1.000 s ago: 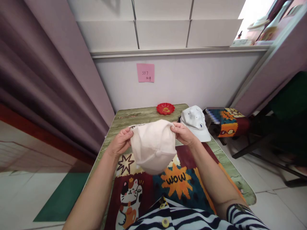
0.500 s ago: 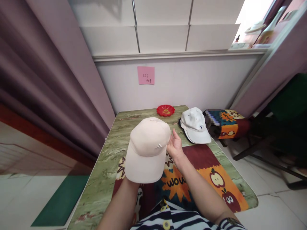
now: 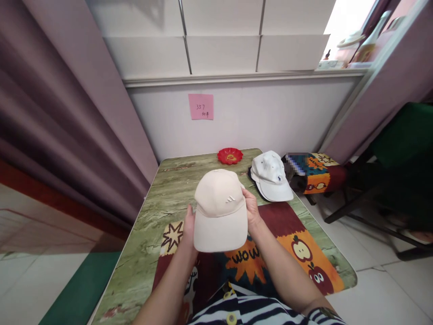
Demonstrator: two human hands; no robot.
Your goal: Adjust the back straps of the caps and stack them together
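Note:
A cream baseball cap with a small striped logo is held up over the table, its brim pointing down towards me. My left hand is at the cap's left side, thumb up, with the fingers hidden behind the brim. On the other side my right hand grips the cap's edge, its fingers partly out of sight. A white cap with a small dark emblem lies to the right, on top of a dark cap that barely shows.
A red scalloped dish sits at the table's far edge. A patterned mat covers part of the wood-print table. Against the right side stands a stool with a matching cover. A pink note is stuck on the wall.
The cream cap has turned and shifted right, so its logo now faces me more directly. My left hand has come from beneath the cap to its left side.

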